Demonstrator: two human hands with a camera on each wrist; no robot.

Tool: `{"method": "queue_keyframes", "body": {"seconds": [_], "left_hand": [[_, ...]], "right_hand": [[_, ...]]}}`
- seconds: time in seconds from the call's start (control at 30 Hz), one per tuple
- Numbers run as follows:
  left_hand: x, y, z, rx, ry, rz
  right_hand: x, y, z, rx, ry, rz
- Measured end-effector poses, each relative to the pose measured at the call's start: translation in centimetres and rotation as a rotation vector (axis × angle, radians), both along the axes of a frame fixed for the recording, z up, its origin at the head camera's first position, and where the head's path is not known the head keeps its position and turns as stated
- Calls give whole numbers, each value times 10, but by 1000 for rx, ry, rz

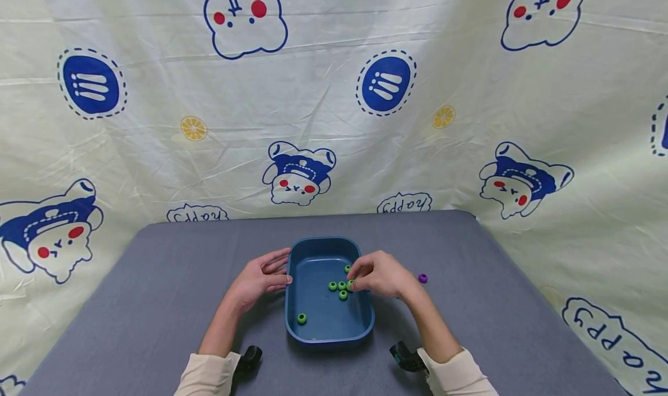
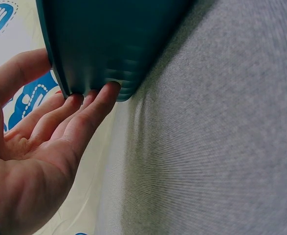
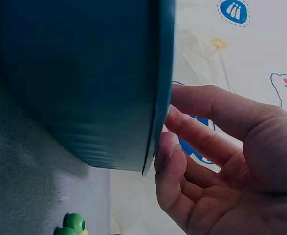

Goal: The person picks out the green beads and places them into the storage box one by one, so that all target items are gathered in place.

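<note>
A blue rectangular tray [image 1: 313, 335] stands on the grey cloth with several green beads [image 1: 341, 286] inside, most of them clustered toward its right side. One green bead [image 1: 301, 319] lies apart near its front left corner. My left hand [image 1: 261, 277] rests against the tray's left side. In the left wrist view its fingers [image 2: 92, 115] lie fairly straight along the outer wall, and the thumb touches the rim. Reaching over the right rim, my right hand [image 1: 383, 274] pinches a green bead [image 1: 351, 285] between thumb and index finger. The tray wall mostly hides that bead in the right wrist view.
To the right of the tray, a purple bead [image 1: 423, 278] lies on the cloth-covered table [image 1: 172, 303]. The right wrist view also shows a small green-and-yellow thing [image 3: 72, 224] of unclear kind. A patterned curtain [image 1: 323, 106] hangs behind the table and along its sides.
</note>
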State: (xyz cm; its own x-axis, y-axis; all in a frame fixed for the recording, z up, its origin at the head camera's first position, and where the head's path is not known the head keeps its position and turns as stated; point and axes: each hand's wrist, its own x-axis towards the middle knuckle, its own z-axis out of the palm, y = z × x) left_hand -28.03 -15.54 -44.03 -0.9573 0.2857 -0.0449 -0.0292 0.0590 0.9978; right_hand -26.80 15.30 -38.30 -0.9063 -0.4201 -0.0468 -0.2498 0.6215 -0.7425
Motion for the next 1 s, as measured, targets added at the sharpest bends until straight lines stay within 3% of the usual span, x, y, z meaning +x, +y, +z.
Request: {"method": "queue_keyframes", "body": {"seconds": [1.0], "left_hand": [[1, 1, 1, -11, -5, 16]], "right_hand": [[2, -6, -5, 50, -12, 3]]}}
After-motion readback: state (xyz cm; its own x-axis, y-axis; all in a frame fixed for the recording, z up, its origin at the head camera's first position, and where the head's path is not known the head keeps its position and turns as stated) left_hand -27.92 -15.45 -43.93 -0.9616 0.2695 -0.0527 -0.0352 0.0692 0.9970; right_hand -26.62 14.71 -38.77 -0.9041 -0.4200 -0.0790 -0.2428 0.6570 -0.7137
